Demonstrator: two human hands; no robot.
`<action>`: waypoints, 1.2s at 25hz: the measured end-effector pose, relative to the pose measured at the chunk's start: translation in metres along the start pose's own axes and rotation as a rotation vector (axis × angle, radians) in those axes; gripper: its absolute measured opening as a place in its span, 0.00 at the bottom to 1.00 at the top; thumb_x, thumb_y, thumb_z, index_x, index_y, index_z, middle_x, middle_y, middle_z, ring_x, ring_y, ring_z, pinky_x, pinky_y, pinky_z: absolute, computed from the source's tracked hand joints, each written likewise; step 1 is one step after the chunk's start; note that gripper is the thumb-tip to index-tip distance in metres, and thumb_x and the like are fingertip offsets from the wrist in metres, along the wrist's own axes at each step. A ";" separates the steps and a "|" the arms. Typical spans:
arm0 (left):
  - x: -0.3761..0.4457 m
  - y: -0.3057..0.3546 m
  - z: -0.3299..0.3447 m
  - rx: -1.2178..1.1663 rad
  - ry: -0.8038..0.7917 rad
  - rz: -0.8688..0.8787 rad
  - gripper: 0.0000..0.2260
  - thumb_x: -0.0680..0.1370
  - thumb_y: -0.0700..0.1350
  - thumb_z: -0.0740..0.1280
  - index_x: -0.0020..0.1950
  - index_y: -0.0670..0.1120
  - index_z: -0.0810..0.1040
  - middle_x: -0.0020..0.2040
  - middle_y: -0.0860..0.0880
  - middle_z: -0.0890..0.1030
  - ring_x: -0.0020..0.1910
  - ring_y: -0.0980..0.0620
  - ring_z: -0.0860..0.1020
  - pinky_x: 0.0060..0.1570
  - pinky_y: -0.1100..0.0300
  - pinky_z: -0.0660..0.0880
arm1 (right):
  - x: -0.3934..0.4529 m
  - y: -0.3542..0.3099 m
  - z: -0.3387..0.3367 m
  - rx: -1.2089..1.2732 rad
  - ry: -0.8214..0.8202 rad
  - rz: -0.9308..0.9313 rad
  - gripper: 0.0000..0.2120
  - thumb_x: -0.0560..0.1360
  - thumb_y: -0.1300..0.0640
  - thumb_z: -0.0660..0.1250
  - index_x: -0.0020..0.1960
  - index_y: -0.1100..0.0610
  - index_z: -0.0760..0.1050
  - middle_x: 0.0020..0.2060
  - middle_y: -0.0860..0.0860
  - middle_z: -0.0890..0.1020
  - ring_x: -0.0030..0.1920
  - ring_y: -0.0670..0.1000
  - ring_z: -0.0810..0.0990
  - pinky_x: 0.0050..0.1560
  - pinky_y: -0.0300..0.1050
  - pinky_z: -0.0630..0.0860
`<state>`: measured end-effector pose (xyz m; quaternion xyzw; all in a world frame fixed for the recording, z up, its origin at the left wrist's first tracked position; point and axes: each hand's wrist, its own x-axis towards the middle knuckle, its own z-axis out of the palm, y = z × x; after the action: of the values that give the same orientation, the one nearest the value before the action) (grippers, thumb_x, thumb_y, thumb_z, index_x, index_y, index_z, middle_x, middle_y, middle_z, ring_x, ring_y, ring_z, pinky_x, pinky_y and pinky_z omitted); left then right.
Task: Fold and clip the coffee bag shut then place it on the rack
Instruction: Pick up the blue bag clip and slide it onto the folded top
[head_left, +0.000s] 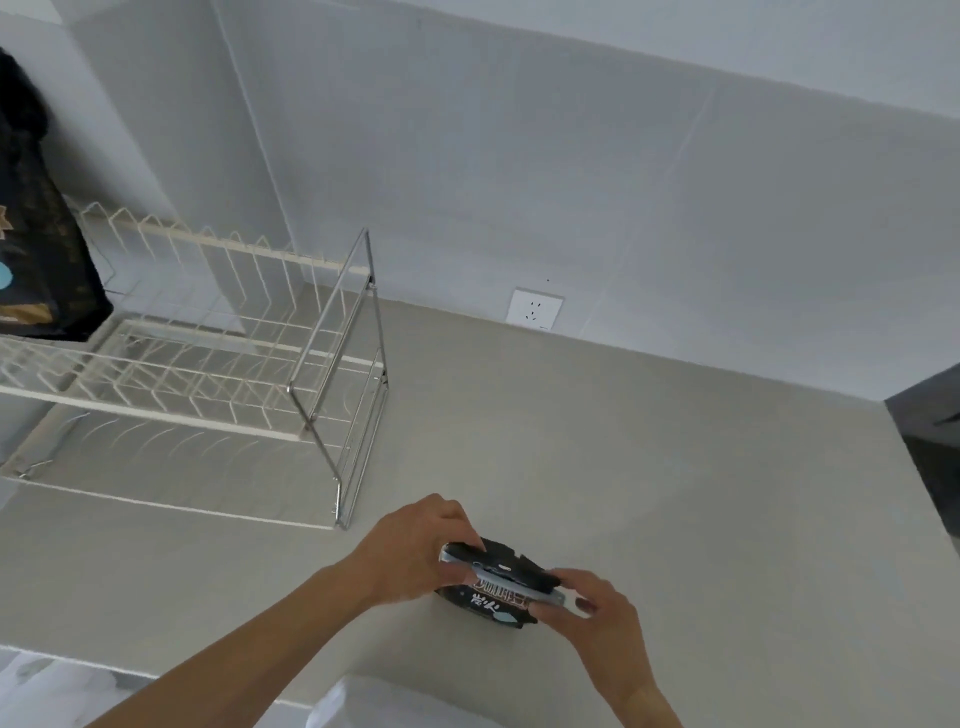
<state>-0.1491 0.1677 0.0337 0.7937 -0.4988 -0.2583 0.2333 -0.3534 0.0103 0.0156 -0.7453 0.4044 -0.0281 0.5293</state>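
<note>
1. Grey matte bench (649, 467): smooth and flat, meeting the pale wall at the back; wide bare surface to the right of the hands, its right edge dropping to a dark area.
2. White wire dish rack (218, 364) with steel end frame: two tiers of thin rods, standing at the bench's back left; a large black printed bag (41, 249) sits on its upper tier.
3. Small black glossy coffee bag (488, 597): standing on the bench near the front edge, well apart from the rack, top folded over.
4. Long pale-blue plastic clip (498, 571): lying across the fold.
5. Left hand (415, 551): fingers pinching the clip's left end.
6. Right hand (597, 608): fingers pinching the clip's right end.
</note>
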 end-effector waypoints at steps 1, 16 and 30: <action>0.006 0.007 0.001 0.025 -0.013 0.031 0.13 0.72 0.57 0.70 0.56 0.58 0.79 0.53 0.59 0.78 0.53 0.60 0.71 0.51 0.60 0.72 | 0.000 0.004 0.003 0.057 0.017 0.004 0.20 0.62 0.58 0.81 0.42 0.35 0.82 0.47 0.41 0.85 0.54 0.47 0.80 0.51 0.38 0.73; 0.030 0.043 0.019 0.036 0.030 0.179 0.03 0.74 0.48 0.70 0.44 0.53 0.84 0.40 0.55 0.82 0.43 0.59 0.75 0.42 0.68 0.67 | 0.005 0.016 0.026 0.188 0.082 -0.100 0.09 0.64 0.49 0.78 0.40 0.37 0.83 0.51 0.39 0.82 0.62 0.36 0.69 0.59 0.31 0.67; -0.015 -0.039 0.028 -0.437 -0.163 -0.356 0.40 0.62 0.43 0.81 0.69 0.60 0.68 0.63 0.56 0.76 0.62 0.55 0.73 0.55 0.61 0.72 | 0.003 0.036 0.030 0.097 -0.140 0.048 0.40 0.57 0.56 0.81 0.63 0.34 0.70 0.58 0.38 0.81 0.60 0.42 0.77 0.57 0.37 0.76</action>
<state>-0.1467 0.1939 -0.0096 0.7763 -0.3013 -0.4595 0.3089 -0.3574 0.0275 -0.0281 -0.7092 0.3822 0.0171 0.5922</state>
